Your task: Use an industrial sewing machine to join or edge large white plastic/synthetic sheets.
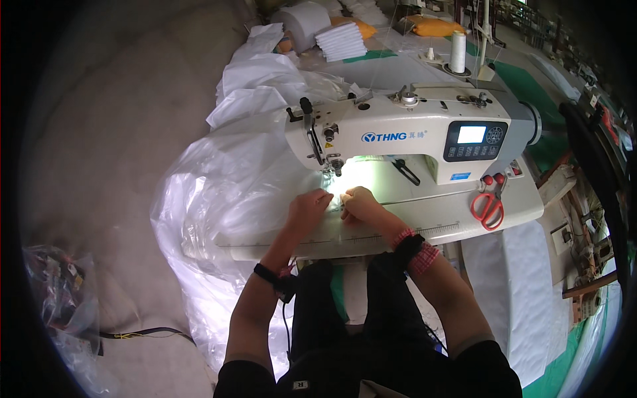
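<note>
A white sewing machine (391,136) stands before me, its lamp throwing a bright glare on the bed below the needle. My left hand (310,207) rests just left of that lit spot, fingers closed together beside the clear plastic sheeting (225,179). Close by on the right, my right hand (361,204) is closed in a pinch near the front of the presser foot. Whatever lies between the fingertips of either hand is lost in the glare. The plastic sheeting is heaped over the left of the table and hangs down its side.
Red-handled scissors (488,209) lie on the right of the bed. Small black snips (406,171) lie under the machine arm. A white thread cone (458,53) stands behind. Folded white sheets (341,42) are stacked at the back. A plastic bag (63,292) sits at the far left.
</note>
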{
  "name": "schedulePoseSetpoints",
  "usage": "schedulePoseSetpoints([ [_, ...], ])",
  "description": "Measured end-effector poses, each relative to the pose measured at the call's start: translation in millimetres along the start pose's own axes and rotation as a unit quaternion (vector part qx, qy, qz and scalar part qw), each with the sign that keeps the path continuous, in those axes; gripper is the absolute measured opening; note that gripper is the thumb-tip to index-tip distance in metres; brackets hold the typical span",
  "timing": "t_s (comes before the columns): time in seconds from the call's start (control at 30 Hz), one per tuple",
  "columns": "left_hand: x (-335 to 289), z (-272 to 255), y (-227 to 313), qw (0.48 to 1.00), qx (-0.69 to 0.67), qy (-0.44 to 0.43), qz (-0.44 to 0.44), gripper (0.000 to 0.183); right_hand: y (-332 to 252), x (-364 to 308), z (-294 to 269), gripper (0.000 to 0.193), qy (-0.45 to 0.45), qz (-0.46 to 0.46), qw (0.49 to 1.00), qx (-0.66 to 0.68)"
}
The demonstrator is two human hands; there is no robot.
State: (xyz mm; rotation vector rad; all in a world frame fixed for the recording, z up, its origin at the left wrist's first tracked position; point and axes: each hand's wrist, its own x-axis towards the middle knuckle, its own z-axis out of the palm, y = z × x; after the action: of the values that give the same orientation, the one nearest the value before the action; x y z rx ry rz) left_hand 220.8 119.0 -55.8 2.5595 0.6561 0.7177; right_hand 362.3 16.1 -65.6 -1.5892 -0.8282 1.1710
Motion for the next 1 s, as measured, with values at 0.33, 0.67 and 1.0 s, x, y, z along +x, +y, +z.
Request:
schedulePoseSetpoints([
  [0.33, 24, 5, -11, 0.983, 0.031, -0.151, -0.102, 0.029, -6, -9, 13, 0.037, 0.109, -0.07, 0.979, -0.157],
  [0.67, 25, 8, -16, 0.977, 0.004, -0.159, -0.142, 0.033, 11, 0, 33, 0.017, 0.225, -0.153, 0.855, -0.442],
  [1.0, 24, 14, -19, 0.965, 0.081, -0.136, -0.208, 0.039, 19, -20, 37, 0.019, 0.204, -0.293, 0.711, -0.606],
])
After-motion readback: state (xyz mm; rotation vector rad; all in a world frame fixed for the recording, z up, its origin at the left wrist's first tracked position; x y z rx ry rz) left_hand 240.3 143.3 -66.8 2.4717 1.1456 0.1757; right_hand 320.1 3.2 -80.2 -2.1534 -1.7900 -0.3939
